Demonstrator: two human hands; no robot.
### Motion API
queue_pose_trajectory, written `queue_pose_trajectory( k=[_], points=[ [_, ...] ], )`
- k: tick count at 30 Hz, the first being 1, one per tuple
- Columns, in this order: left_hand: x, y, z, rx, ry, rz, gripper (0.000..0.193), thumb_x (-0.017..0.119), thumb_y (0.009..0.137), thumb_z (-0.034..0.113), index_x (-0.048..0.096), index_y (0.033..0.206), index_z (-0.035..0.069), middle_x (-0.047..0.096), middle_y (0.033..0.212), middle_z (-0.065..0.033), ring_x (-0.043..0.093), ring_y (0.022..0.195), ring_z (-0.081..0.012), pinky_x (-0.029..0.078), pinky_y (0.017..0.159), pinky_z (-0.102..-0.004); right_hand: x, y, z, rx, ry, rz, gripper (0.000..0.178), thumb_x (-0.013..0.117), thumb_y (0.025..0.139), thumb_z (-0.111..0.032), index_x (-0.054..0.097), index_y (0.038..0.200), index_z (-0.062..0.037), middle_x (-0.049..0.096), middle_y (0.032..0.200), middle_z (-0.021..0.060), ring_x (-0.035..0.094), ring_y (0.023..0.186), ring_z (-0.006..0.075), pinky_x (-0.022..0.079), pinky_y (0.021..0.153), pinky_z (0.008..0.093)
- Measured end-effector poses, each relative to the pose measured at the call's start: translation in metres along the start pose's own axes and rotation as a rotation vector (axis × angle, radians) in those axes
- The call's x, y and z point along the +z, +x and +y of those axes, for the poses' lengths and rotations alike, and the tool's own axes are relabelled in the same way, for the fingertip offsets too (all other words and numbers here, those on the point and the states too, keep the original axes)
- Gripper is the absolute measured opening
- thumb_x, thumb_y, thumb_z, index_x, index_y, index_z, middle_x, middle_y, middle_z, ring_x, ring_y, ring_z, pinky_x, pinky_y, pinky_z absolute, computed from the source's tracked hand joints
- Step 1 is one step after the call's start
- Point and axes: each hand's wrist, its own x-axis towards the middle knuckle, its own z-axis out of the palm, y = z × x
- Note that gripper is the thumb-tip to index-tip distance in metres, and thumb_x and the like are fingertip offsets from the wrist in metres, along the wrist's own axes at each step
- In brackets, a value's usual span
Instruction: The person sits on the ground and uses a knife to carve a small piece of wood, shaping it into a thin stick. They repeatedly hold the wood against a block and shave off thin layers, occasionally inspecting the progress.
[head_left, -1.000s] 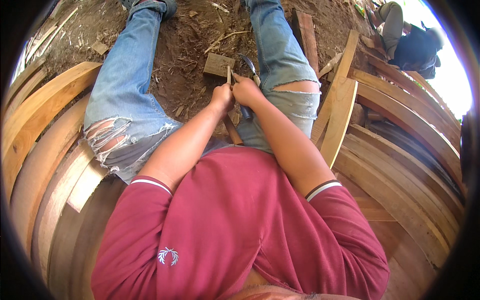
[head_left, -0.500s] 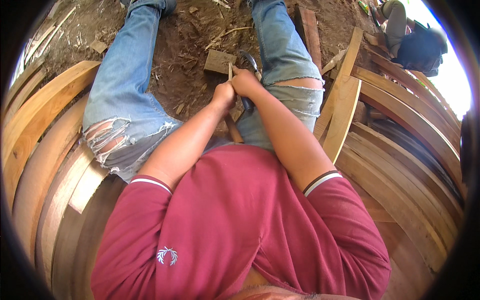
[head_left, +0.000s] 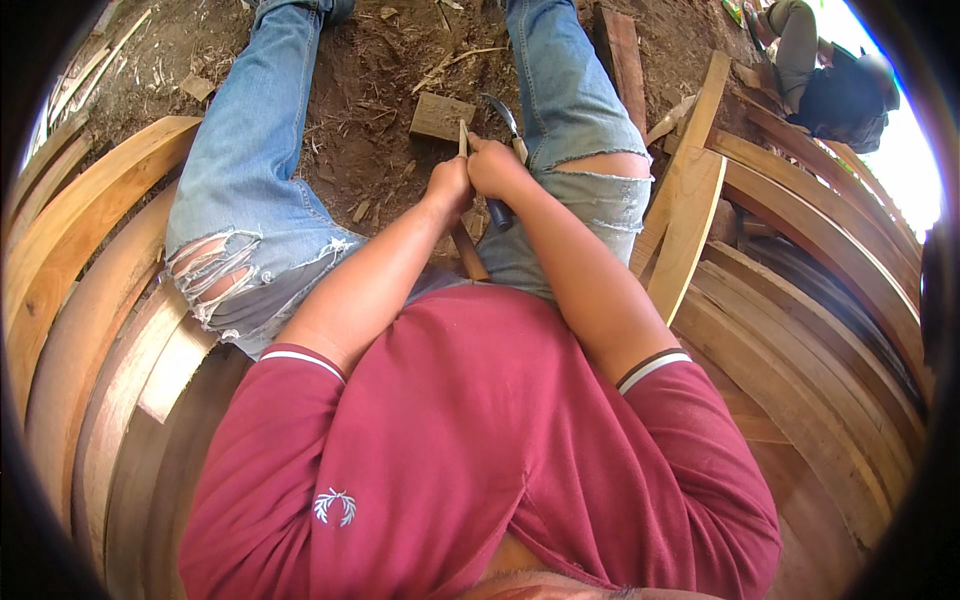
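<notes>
Between my knees, my left hand is closed around a narrow wooden stick. Its pale tip sticks up past the fingers, and a browner length runs down toward my shirt. My right hand presses against the left, its fingers closed at the stick with one finger along the tip. By the right hand is a tool with a curved metal end and a dark handle under my wrist. Whether the right hand also grips this tool is hidden. A rectangular wood block lies on the ground just beyond.
Long curved boards are stacked on my left, and more boards on my right. Two planks lean beside my right knee. Wood scraps litter the dirt ground. Another person sits at the far right.
Both hands have shifted only slightly, keeping their grip at the stick. The whole view has moved a few pixels; the tool and block keep their places.
</notes>
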Motion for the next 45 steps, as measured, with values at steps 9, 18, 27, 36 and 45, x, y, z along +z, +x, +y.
queue_pose_trajectory(
  k=[9,18,27,36,45],
  points=[
    [-0.004,-0.001,0.0,0.0,-0.006,-0.037,0.025,0.054,0.095,0.03,0.059,0.083,0.009,0.047,0.067,-0.0011,0.043,0.054,-0.0155,0.03,0.047,-0.0343,0.009,0.017,0.015,-0.061,-0.025,0.065,0.056,0.05,0.088,-0.014,0.054,0.143,-0.0019,0.067,0.109,0.0333,0.069,0.094,0.0416,0.053,0.083,0.0443],
    [0.005,-0.005,0.003,0.027,0.024,0.02,0.028,0.044,0.099,0.03,0.057,0.083,0.01,0.046,0.061,-0.0031,0.042,0.047,-0.0168,0.029,0.042,-0.0344,-0.002,-0.025,0.001,-0.047,0.041,0.085,0.053,0.046,0.093,-0.015,0.053,0.144,-0.0025,0.067,0.103,0.0326,0.069,0.088,0.042,0.054,0.08,0.0445],
    [0.0,-0.004,0.001,-0.003,0.035,0.028,0.032,0.046,0.1,0.035,0.059,0.086,0.009,0.048,0.065,-0.003,0.043,0.05,-0.0166,0.029,0.044,-0.0349,0.016,0.003,0.019,-0.122,-0.06,0.092,0.052,0.048,0.093,-0.013,0.052,0.143,0.0008,0.069,0.098,0.0298,0.069,0.085,0.04,0.054,0.077,0.0449],
    [-0.004,0.001,0.002,0.073,0.084,-0.008,0.033,0.051,0.096,0.032,0.065,0.092,0.003,0.054,0.073,-0.0059,0.049,0.058,-0.0171,0.034,0.05,-0.036,0.013,0.026,0.016,0.003,-0.05,0.033,0.06,0.052,0.091,-0.018,0.047,0.15,-0.0084,0.064,0.127,0.0275,0.063,0.118,0.0404,0.049,0.1,0.0441],
    [0.001,-0.004,0.003,0.077,0.054,0.041,0.033,0.046,0.097,0.031,0.058,0.079,0.007,0.047,0.061,-0.0043,0.043,0.046,-0.0188,0.03,0.042,-0.0372,0.019,-0.003,0.02,-0.16,-0.102,0.133,0.051,0.048,0.093,-0.013,0.054,0.143,-0.0015,0.069,0.103,0.0299,0.07,0.088,0.0396,0.054,0.079,0.0441]
  ],
)
